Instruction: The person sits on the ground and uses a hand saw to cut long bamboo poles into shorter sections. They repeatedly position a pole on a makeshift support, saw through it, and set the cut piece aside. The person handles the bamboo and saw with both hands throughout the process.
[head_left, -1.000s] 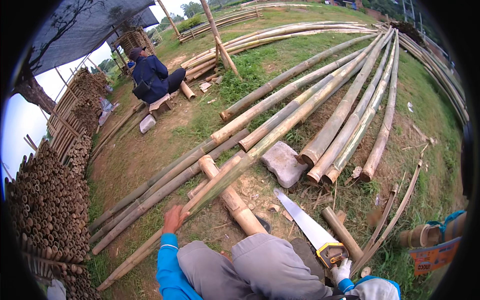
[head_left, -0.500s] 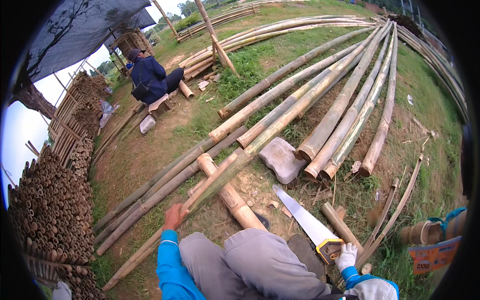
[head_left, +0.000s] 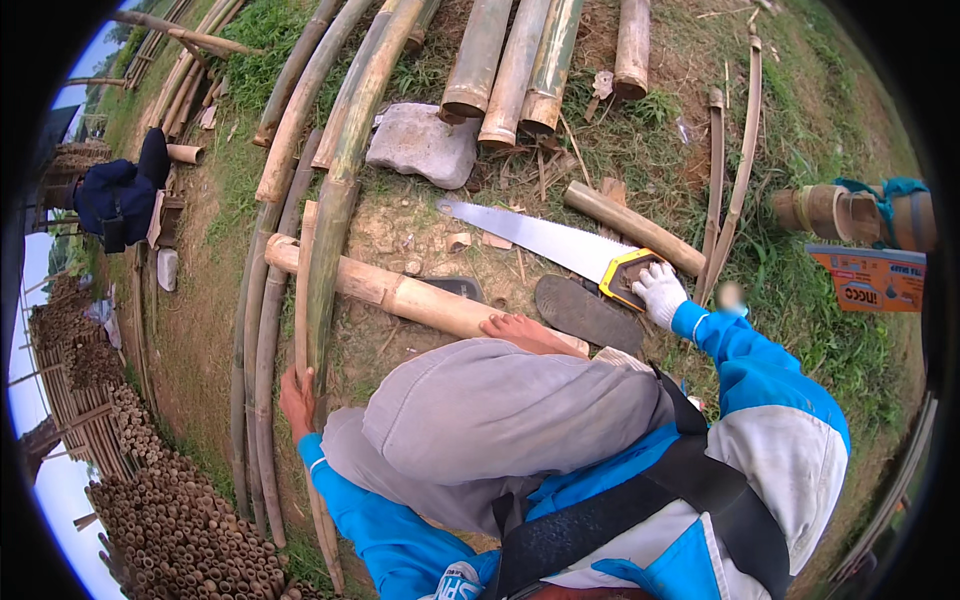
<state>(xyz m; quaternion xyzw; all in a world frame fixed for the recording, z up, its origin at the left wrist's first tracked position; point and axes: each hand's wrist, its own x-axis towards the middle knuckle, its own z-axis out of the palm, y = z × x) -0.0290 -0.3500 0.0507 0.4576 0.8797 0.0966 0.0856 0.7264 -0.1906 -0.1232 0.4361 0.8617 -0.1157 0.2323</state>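
Observation:
My bare left hand [head_left: 298, 402] is closed around bamboo beside my knee, where a long greenish bamboo pole [head_left: 340, 215] and a thinner pale bamboo piece [head_left: 303, 270] run side by side; which of the two it grips is partly hidden. Both rest across a thick pale bamboo log [head_left: 400, 292] lying crosswise on the ground, with my bare foot [head_left: 535, 332] against it. In a white glove, my right hand [head_left: 660, 295] grips the yellow-and-black handle of a hand saw [head_left: 540, 236]. The blade lies low over the dirt, its tip toward the poles and apart from them.
A grey stone block [head_left: 425, 145] supports nearby pole ends. One sandal [head_left: 590, 312] and a short bamboo piece [head_left: 635, 228] lie by the saw. At right is an orange box panel [head_left: 868, 278] below tied bamboo. Stacked cut bamboo [head_left: 190, 530] and a seated person [head_left: 115, 200] are at left.
My view has tilted and swung downward, so the poles now run nearly upright in the picture. My left hand stays on the bamboo and my right hand on the saw.

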